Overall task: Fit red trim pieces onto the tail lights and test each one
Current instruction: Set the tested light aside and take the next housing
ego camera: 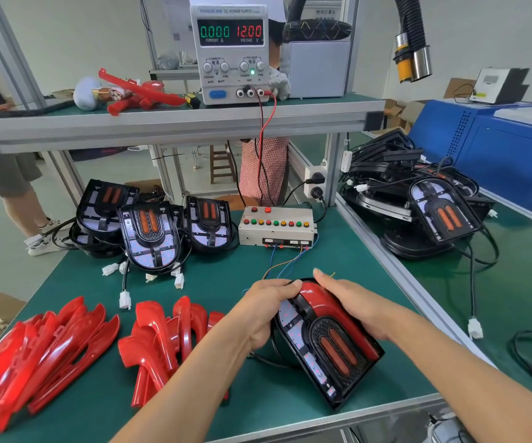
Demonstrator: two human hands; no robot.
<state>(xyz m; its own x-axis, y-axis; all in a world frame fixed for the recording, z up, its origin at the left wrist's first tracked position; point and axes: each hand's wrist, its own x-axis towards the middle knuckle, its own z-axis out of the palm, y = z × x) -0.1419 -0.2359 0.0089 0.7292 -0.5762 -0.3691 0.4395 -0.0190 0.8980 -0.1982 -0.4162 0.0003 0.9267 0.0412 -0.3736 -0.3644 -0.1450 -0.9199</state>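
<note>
The left hand (260,310) curls its fingers over the rounded top of a tail light (325,343) and grips it, thumb lying along the upper edge. The right hand (349,306) lies on the other side with fingers stretched fairly straight, pressing a red trim piece (325,300) down along the light's right flank; it looks partly seated, though whether it has snapped home cannot be told. The light sits tilted on the green table (226,282), near the front edge, its cable trailing underneath.

Left of it lie two heaps of loose red trims (66,340), so much fitting seems to remain. Behind, three bare tail lights (152,231) lean in a cluster with white plugs (124,298) hanging loose, none wearing red. The button box (277,227) stands just beyond the hands, its thin coloured wires running toward the held light. The power supply (231,52) on the shelf reads zero current, so by my judgement this light is not being tested yet. A further stack of lights (418,199) rests on the neighbouring bench to the right
</note>
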